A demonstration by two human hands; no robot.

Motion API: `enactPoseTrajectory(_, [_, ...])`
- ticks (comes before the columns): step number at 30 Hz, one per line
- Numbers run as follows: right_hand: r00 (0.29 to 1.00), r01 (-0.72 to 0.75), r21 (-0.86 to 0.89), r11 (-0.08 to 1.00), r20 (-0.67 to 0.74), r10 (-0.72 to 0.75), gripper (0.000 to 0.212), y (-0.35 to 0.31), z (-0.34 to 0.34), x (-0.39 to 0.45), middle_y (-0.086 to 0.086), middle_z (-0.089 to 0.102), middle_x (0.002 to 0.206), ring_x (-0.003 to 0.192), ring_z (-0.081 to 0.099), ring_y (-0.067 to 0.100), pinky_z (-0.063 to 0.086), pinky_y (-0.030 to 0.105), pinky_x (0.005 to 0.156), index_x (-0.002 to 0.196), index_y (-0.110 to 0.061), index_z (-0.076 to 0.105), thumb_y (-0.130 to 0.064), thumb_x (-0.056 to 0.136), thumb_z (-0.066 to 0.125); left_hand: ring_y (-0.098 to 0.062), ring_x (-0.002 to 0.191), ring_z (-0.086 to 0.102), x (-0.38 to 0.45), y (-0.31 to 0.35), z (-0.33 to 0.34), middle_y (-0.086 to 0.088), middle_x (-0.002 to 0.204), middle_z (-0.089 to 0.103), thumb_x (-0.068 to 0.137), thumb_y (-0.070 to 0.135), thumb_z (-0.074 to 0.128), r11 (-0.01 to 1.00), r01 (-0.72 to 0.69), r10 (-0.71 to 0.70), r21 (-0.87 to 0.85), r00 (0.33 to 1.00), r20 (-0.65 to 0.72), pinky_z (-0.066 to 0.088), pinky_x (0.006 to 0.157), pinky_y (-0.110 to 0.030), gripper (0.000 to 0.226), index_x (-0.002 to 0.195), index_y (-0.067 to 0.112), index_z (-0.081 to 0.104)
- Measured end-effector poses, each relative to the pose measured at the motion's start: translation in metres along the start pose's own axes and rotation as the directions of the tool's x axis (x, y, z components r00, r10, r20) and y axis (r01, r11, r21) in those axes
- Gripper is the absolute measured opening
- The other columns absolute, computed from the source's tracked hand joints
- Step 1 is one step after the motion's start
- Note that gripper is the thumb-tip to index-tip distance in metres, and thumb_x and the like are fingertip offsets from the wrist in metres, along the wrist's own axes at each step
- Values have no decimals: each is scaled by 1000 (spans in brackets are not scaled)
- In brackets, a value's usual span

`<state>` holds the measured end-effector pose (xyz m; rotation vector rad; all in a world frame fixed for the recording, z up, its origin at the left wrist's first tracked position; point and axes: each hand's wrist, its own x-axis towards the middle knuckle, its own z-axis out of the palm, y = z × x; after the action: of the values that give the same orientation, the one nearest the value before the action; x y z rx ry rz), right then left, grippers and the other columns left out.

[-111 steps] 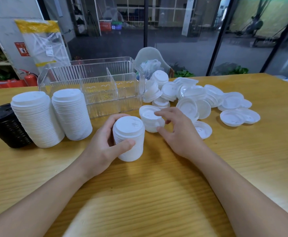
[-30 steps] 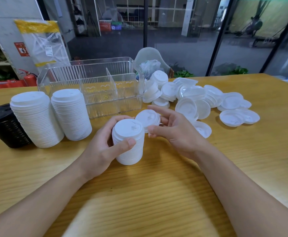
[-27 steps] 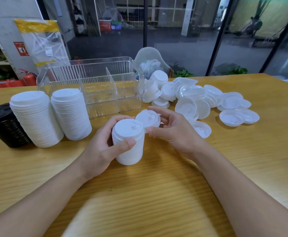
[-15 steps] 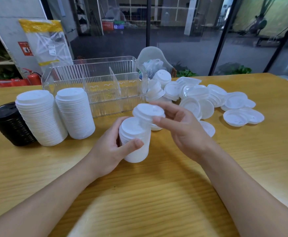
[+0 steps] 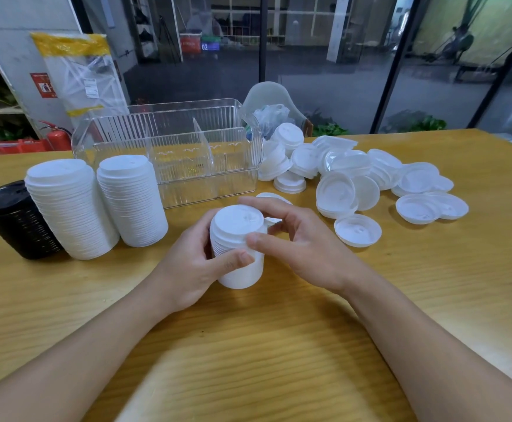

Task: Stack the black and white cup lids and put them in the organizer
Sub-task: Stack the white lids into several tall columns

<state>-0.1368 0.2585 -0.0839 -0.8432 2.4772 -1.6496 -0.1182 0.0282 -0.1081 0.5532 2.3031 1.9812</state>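
**Both hands on a short stack of white lids**

The left hand (image 5: pixel 187 266) curls around the side of a short white lid stack (image 5: pixel 238 248) standing on the table (image 5: pixel 279 360), thumb across its front. The right hand (image 5: pixel 297 239) pinches the stack's top lid at its rim, thumb in front and fingers arched over the far edge. Just left stand two taller white stacks (image 5: pixel 96 202), touching each other, with a black lid stack (image 5: pixel 14 220) beside them. Behind is the clear organizer (image 5: pixel 169 150), its dividers upright. To the right, loose white lids (image 5: pixel 355 184) lie scattered in a heap, some overturned.
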Motion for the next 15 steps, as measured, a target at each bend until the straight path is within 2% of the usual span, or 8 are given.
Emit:
enactPoseTrajectory(4, [1000,5,24,1000,20,-6,57,3,1,1,-12,64,148,143,55,13,46,51,117,155,-31,57,-28,102,77,-20,132,69,-2,1,-2,3,142,72,67,74,92,1000,-4,4,6,1000,16,57,102,-31,102,150,29,53])
enactPoseTrajectory(7, [1000,1,61,998,28,-3,58,5,-1,1,-10,64,147,140,58,15,48,51,115,154,-33,58,-32,100,79,-17,132,67,-3,3,0,5,144,69,76,77,85,1000,-28,28,9,999,20,55,101,-26,97,152,28,49])
enactPoseTrajectory(10, [989,-22,71,997,-141,32,41,14,-8,5,-7,72,127,112,69,24,56,49,102,140,-41,69,-46,100,74,-13,125,68,-3,4,1,7,138,71,89,60,81,998,-42,42,35,999,11,54,97,-22,73,149,29,52])
enactPoseTrajectory(11, [974,-43,-25,999,-223,36,38,19,-11,5,-11,71,124,106,68,22,55,43,98,137,-41,70,-46,100,73,-11,123,68,-3,4,1,9,135,71,89,54,78,998,-42,42,46,999,3,54,96,-21,68,147,29,53])
enactPoseTrajectory(12, [959,-77,-175,982,-281,25,37,26,-13,6,-15,69,126,109,65,15,52,38,98,137,-40,70,-45,100,73,-10,122,68,-3,3,0,11,133,71,89,52,76,998,-44,44,55,999,-6,53,96,-20,66,146,30,54])
enactPoseTrajectory(14, [958,-145,-424,894,-287,19,43,38,-14,6,-17,61,137,126,55,8,44,34,111,141,-35,68,-40,99,76,-7,123,67,-3,4,-1,14,132,71,88,53,75,997,-46,48,62,999,-23,52,95,-17,65,145,30,55])
enactPoseTrajectory(15, [961,-162,-481,862,-274,28,43,42,-13,7,-16,59,138,131,50,9,40,35,115,141,-33,69,-38,98,77,-6,123,67,-3,5,-1,15,132,71,87,54,75,997,-49,50,63,998,-27,52,95,-17,65,145,30,55])
